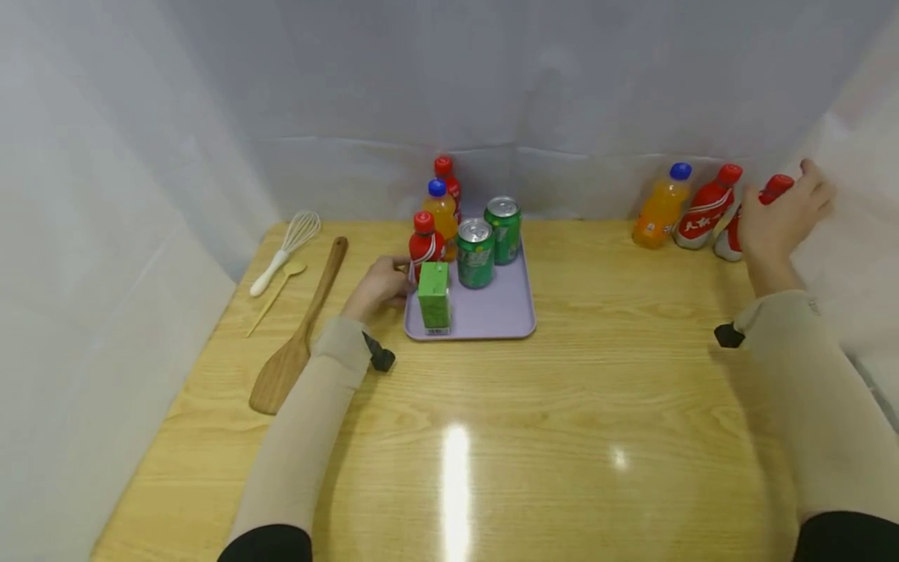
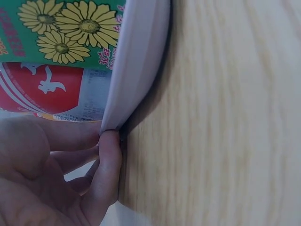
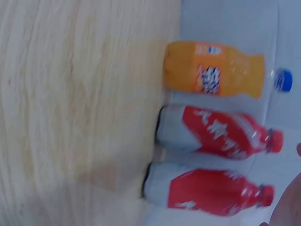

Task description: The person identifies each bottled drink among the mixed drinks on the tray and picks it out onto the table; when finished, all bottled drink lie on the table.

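My left hand (image 1: 382,282) pinches the left rim of the lilac tray (image 1: 492,318); thumb and fingers meet over the edge in the left wrist view. On the tray stand a green drink carton (image 1: 435,295) printed with yellow flowers, two green soda cans (image 1: 476,261), an orange soda bottle (image 1: 441,209) and two red-labelled bottles (image 1: 425,247). At the far right, my right hand (image 1: 783,218), fingers spread, is raised beside the rightmost red-labelled bottle (image 3: 202,190). The right wrist view has only a bit of that hand, past the bottle's cap.
Another red-labelled bottle (image 1: 706,208) and an orange soda bottle (image 1: 662,207) stand along the back curtain, left of the right hand. A whisk (image 1: 284,254), a yellow spoon (image 1: 277,295) and a wooden spatula (image 1: 302,332) lie left of the left arm. White curtains enclose the table (image 1: 597,437).
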`<act>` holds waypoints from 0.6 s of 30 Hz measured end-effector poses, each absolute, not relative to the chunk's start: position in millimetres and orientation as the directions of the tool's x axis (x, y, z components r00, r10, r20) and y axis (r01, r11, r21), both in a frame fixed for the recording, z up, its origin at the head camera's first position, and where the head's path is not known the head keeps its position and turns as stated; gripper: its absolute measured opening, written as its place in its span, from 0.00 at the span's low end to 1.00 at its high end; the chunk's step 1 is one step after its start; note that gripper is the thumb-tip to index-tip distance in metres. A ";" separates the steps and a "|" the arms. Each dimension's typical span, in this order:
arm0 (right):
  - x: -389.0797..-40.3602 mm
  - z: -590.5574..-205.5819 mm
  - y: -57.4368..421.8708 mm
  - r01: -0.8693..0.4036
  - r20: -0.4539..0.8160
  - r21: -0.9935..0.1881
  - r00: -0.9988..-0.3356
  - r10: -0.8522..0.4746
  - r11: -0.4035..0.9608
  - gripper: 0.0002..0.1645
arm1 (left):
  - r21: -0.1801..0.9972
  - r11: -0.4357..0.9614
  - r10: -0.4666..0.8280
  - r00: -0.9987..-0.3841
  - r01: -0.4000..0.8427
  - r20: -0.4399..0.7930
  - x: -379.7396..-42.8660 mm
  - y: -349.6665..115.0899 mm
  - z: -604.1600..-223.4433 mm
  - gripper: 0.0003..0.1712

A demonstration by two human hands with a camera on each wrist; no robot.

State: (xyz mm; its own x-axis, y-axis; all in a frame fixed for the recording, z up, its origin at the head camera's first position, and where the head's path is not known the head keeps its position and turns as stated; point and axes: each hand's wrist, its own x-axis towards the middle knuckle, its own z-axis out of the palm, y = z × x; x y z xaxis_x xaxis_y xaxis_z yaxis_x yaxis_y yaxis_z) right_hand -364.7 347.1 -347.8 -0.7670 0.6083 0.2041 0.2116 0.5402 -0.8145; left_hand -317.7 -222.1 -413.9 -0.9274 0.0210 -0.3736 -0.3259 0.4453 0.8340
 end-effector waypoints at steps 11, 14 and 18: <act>-355.4 -332.6 264.8 -0.166 0.505 -0.719 -0.792 0.343 0.675 0.39 | 0.840 0.429 0.024 -0.925 -0.333 -0.379 -316.3 -222.1 -412.5 0.42; -352.8 -334.4 243.4 -0.277 0.544 -0.689 -0.808 0.226 0.669 0.40 | 0.838 0.431 0.024 -0.924 -0.334 -0.381 -316.1 -221.8 -412.2 0.42; -351.6 -336.7 213.6 -0.375 0.561 -0.667 -0.821 0.103 0.644 0.41 | 0.838 0.430 0.020 -0.925 -0.335 -0.380 -315.6 -221.2 -412.0 0.42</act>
